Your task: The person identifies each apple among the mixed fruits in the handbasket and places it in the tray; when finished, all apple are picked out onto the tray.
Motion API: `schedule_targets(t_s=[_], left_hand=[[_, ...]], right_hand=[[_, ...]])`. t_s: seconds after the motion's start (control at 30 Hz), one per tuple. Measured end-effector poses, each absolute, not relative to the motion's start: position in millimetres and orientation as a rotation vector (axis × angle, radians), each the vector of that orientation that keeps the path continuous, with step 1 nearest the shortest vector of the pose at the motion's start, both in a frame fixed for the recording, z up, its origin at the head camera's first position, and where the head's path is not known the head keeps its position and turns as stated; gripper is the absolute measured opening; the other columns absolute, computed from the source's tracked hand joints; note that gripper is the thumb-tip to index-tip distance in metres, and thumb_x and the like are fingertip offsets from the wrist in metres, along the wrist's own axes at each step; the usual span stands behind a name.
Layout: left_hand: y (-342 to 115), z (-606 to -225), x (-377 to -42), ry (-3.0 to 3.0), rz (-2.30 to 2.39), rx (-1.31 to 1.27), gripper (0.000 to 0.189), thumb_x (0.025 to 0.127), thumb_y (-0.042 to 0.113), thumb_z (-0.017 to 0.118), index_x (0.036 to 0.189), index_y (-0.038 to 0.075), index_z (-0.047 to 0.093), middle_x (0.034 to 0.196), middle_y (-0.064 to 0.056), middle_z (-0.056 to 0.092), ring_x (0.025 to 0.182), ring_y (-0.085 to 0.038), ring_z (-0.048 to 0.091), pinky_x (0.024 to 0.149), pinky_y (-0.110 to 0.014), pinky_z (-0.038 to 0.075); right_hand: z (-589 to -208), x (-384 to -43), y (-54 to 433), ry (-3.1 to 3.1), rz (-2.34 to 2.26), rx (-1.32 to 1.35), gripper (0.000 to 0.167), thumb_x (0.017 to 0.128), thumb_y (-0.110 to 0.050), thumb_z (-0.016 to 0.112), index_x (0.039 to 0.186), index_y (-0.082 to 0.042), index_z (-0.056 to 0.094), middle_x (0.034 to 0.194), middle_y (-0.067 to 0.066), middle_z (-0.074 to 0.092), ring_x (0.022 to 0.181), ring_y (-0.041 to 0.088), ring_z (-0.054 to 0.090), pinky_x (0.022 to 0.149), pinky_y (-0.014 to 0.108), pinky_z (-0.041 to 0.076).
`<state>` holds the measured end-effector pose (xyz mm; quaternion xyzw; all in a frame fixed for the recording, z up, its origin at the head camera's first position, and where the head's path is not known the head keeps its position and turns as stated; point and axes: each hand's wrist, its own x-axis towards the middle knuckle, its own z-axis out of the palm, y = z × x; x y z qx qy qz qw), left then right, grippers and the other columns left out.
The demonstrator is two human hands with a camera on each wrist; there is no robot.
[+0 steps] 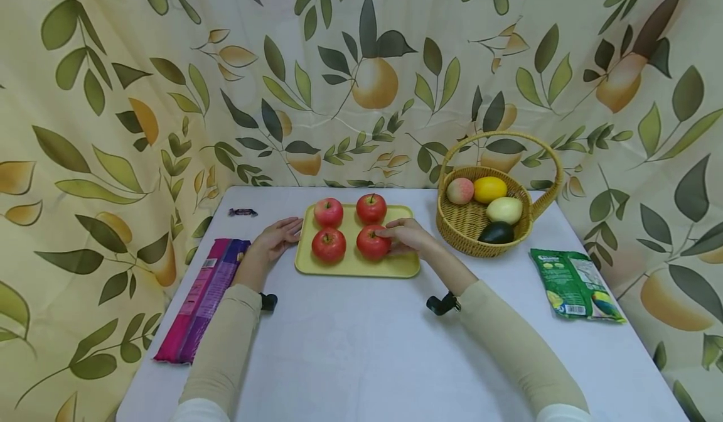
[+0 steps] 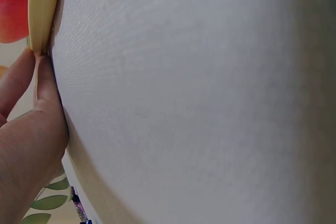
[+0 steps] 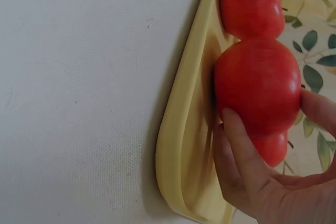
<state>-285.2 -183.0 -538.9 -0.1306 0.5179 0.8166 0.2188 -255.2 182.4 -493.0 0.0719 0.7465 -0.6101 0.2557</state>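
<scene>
On the yellow tray (image 1: 350,270) sit several red apples in two rows. My right hand (image 1: 408,236) grips the front right apple (image 1: 369,244), thumb and fingers on its sides. The right wrist view shows this apple (image 3: 257,82) above the tray floor, with another apple (image 3: 252,6) behind it. My left hand (image 1: 277,238) is at the tray's left edge. Its thumb and a finger pinch the rim (image 2: 43,14) in the left wrist view. Beyond the gripped apple stands a back right apple (image 1: 371,208). The left column holds a front apple (image 1: 329,245) and a back apple (image 1: 328,213).
A wicker basket (image 1: 469,243) with a tall handle stands at the back right, holding several fruits and a dark egg-shaped item. Right of it lies a green packet (image 1: 576,284). A pink and purple packet (image 1: 203,302) and a small wrapped sweet (image 1: 243,212) lie on the left.
</scene>
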Motion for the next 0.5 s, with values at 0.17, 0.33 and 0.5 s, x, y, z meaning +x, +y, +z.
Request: schedule_targets(t_s=[0.17,0.33,0.5], left_hand=[[-182.3,-538.8,-285.2,1.438,2.250,-0.347,0.079,0.096,-0.029,0.040,0.166,0.001,0.018,0.171,-0.017,0.024,0.156,-0.025,0.028,0.109,-0.031,0.048],[-183.5,-537.8,-285.0,1.465,2.241,-0.352,0.080,0.095,-0.030,0.040,0.165,0.001,0.019,0.171,-0.017,0.025,0.156,-0.025,0.029,0.109,-0.031,0.048],[-183.2,-535.9,-284.1,1.475,2.250,-0.377,0.082,0.093,-0.031,0.040,0.166,0.002,0.020,0.171,-0.017,0.024,0.157,-0.025,0.027,0.113,-0.033,0.045]], right_hand=[[-492.4,-253.4,186.2,2.033,-1.639,0.200,0.067,0.097,-0.023,0.075,0.147,0.006,0.043,0.126,0.021,0.061,0.086,0.023,0.073,0.095,0.047,0.061],[-486.9,-251.3,191.8,2.039,-1.641,0.218,0.063,0.099,-0.024,0.071,0.148,0.004,0.045,0.121,0.019,0.066,0.091,0.025,0.074,0.095,0.046,0.062],[-478.9,-250.6,197.2,2.044,-1.654,0.182,0.057,0.102,-0.020,0.065,0.148,0.007,0.044,0.133,0.025,0.064,0.110,0.033,0.072,0.102,0.047,0.058]])
